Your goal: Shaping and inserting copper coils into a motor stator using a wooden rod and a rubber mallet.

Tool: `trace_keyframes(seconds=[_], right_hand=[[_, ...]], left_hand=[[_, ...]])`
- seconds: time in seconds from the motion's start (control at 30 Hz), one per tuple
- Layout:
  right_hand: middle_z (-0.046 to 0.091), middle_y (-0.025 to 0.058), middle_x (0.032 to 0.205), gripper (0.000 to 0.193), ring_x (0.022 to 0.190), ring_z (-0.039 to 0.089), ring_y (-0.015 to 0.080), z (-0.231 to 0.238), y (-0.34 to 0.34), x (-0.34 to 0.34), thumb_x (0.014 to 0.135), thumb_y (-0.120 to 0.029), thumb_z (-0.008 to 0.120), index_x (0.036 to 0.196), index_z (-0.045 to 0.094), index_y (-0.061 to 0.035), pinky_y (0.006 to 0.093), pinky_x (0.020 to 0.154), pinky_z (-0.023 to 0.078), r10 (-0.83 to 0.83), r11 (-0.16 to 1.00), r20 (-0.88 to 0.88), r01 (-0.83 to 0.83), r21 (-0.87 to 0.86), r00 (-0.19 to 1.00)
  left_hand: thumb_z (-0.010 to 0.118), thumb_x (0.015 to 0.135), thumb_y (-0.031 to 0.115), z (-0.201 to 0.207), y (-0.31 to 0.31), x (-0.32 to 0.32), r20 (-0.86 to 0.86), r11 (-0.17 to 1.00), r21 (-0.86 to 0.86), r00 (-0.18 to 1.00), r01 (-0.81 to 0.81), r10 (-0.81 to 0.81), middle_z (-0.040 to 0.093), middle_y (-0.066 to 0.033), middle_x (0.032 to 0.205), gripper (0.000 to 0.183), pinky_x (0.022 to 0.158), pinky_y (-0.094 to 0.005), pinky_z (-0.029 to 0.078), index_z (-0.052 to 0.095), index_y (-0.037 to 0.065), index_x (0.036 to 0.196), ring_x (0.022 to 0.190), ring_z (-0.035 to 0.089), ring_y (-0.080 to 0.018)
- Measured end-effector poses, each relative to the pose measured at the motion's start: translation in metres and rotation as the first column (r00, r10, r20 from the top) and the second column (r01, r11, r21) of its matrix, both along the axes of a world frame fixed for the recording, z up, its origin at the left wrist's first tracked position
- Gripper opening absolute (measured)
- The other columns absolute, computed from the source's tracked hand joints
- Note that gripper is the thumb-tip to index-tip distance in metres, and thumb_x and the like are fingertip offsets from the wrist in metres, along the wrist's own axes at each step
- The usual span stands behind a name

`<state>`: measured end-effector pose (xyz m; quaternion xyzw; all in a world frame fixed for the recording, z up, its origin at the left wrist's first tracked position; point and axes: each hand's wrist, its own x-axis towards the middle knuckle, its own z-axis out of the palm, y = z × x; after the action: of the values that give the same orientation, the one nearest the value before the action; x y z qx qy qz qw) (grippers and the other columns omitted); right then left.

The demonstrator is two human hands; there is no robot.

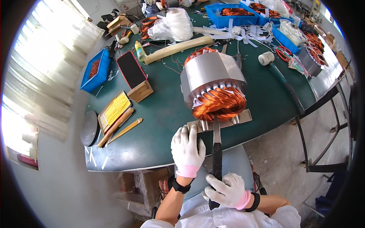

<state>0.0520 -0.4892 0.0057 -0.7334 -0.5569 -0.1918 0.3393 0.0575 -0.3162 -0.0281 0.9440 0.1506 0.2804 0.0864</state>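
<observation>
A steel motor stator [213, 74] with copper wire windings [219, 103] stands on the bench before me, its near coil bundle facing me. Under that bundle lies a flat metal plate [244, 116] with two short metal posts. My left hand [187, 149], in a white glove with a pink cuff, rests its outstretched fingers on the plate's left end. My right hand [228, 191], gloved alike, is closed round the black wrapped handle of a flat-bladed metal tool [216, 152]. Its blade points away from me, and the tip reaches the underside of the coil bundle.
A dark-screened phone [132, 68] leans on a wooden block left of the stator. Nearer lie a tray of yellow strips [115, 108] and wooden sticks. A mallet [279, 76] lies to the right. Blue bins [230, 16], paper strips and a plastic bag [173, 24] fill the far side.
</observation>
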Motion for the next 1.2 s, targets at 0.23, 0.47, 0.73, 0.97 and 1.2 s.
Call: trace_keyframes(seconds=[0.23, 0.47, 0.73, 0.97, 1.2], right_hand=[[0.054, -0.0007, 0.102, 0.023, 0.064, 0.042, 0.0181, -0.024, 0.000, -0.013, 0.064, -0.021, 0.071, 0.080, 0.055, -0.0206, 0.0286, 0.054, 0.040, -0.014, 0.995, -0.007, 0.014, -0.097, 1.000], [0.055, -0.0040, 0.096, 0.017, 0.068, 0.045, 0.0141, -0.014, -0.082, 0.005, 0.060, -0.024, 0.070, 0.069, 0.056, -0.0246, 0.0270, 0.050, 0.037, -0.027, 0.993, 0.000, 0.027, -0.118, 1.000], [0.054, 0.0112, 0.097, 0.015, 0.077, 0.055, 0.0289, 0.027, -0.104, 0.158, 0.061, -0.011, 0.064, 0.067, 0.050, -0.0112, 0.0398, 0.063, 0.045, -0.053, 0.941, -0.013, 0.045, -0.335, 0.999], [0.059, 0.0131, 0.105, 0.024, 0.083, 0.059, 0.0299, 0.042, -0.082, 0.274, 0.081, -0.014, 0.055, 0.104, 0.059, -0.0127, 0.0413, 0.075, 0.048, -0.464, 0.580, 0.172, 0.444, -0.683, 0.869], [0.065, 0.0133, 0.088, 0.042, 0.083, 0.063, 0.0213, 0.038, 0.041, 0.316, 0.090, -0.039, 0.047, 0.104, 0.057, -0.0011, 0.0322, 0.073, 0.050, -0.394, 0.860, -0.837, -0.168, -0.482, 0.380]], left_hand=[[0.057, 0.072, 0.013, 0.001, -0.003, 0.003, 0.025, 1.000, 0.005, 1.000, 0.003, -0.003, 0.053, -0.0188, 0.110, 0.047, 0.091, -0.0448, 0.038, 0.050, 0.003, 0.118, 0.106, 0.049, -0.0358], [0.058, 0.072, 0.012, 0.003, -0.001, 0.000, 0.026, 1.000, -0.005, 1.000, 0.001, 0.000, 0.053, -0.0203, 0.110, 0.047, 0.091, -0.0450, 0.038, 0.051, 0.002, 0.118, 0.106, 0.049, -0.0366], [0.053, 0.082, 0.016, 0.048, 0.045, -0.023, -0.196, 0.841, -0.475, 0.901, 0.258, -0.387, 0.048, -0.0216, 0.120, 0.049, 0.100, -0.0382, 0.033, 0.043, -0.002, 0.126, 0.115, 0.044, -0.0348], [0.032, 0.098, 0.035, 0.096, 0.115, -0.009, -0.239, 0.517, -0.852, 0.816, 0.084, -0.526, 0.052, -0.0156, 0.123, 0.050, 0.098, -0.0341, 0.038, 0.039, -0.002, 0.130, 0.114, 0.050, -0.0237], [0.031, 0.091, 0.060, 0.124, 0.154, 0.118, -0.191, 0.140, -0.980, 0.834, -0.138, -0.518, 0.048, -0.0195, 0.127, 0.075, 0.097, -0.0386, 0.039, 0.033, 0.001, 0.136, 0.113, 0.050, -0.0262]])
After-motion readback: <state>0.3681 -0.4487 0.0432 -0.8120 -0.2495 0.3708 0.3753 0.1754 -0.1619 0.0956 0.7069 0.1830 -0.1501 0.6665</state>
